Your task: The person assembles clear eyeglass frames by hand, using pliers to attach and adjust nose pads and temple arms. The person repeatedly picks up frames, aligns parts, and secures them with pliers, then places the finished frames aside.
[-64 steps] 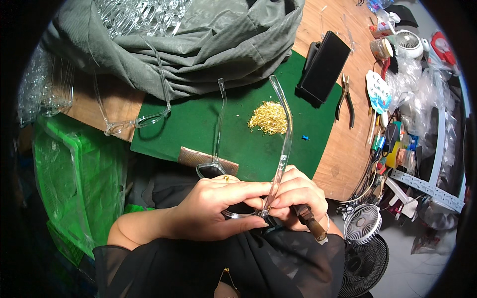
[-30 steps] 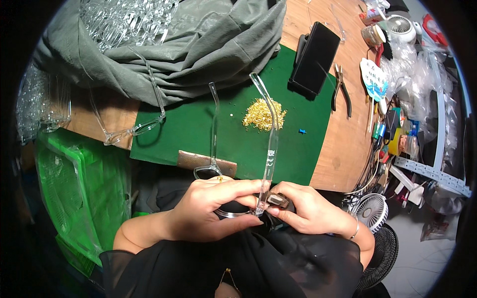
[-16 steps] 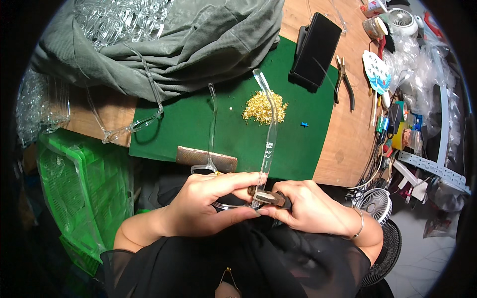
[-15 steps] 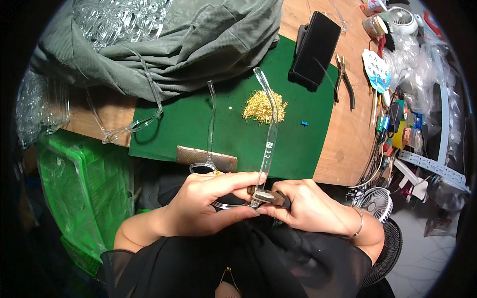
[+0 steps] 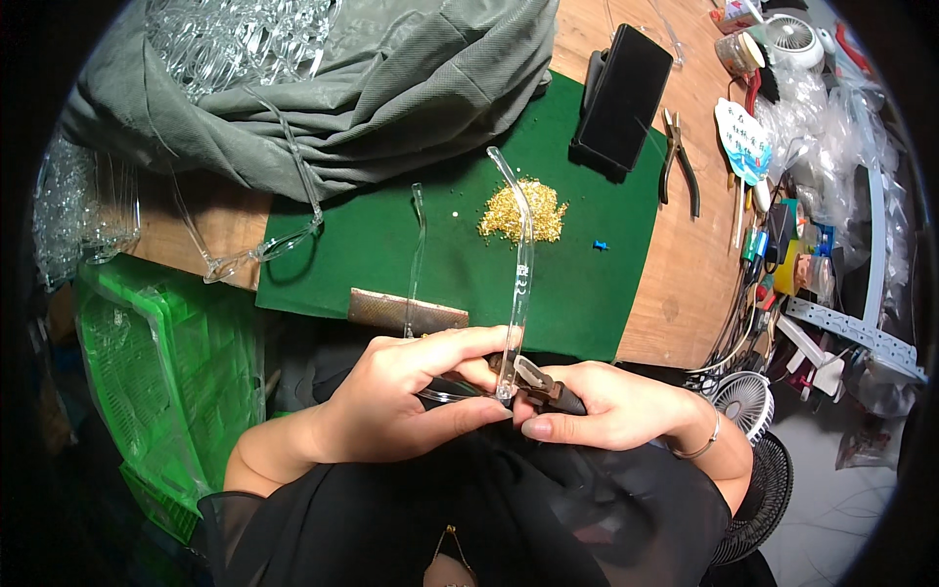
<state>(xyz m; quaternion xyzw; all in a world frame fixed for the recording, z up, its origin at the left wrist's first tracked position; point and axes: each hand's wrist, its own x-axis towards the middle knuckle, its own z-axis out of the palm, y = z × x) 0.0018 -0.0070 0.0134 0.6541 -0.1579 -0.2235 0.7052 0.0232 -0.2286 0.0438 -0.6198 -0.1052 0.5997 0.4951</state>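
Near the table's front edge, my left hand (image 5: pixel 411 399) grips a clear plastic eyeglass frame (image 5: pixel 520 269) by its front, which the fingers mostly hide. Both temples point away from me over the green mat (image 5: pixel 577 298). My right hand (image 5: pixel 621 406) is closed on pliers (image 5: pixel 550 386) with dark handles. Their worn jaws lie just right of the frame's right hinge corner; whether they touch it I cannot tell. Beyond the temples, a pile of tiny gold metal pieces (image 5: pixel 538 215) rests on the mat. A brownish flat metal bar (image 5: pixel 377 308) lies along the mat's front edge.
A grey cloth (image 5: pixel 411 117) at the far left surrounds many clear frames (image 5: pixel 245 44). Another clear frame (image 5: pixel 235 264) lies beside it. A black phone (image 5: pixel 626 98), spare pliers (image 5: pixel 677 161) and a blue pin (image 5: pixel 601 246) lie rightward. A green crate (image 5: pixel 166 372) stands at left.
The pliers' jaws have come away from the frame's hinge corner and swung to the right. The frame's temples have dipped slightly toward me. My left hand keeps its grip.
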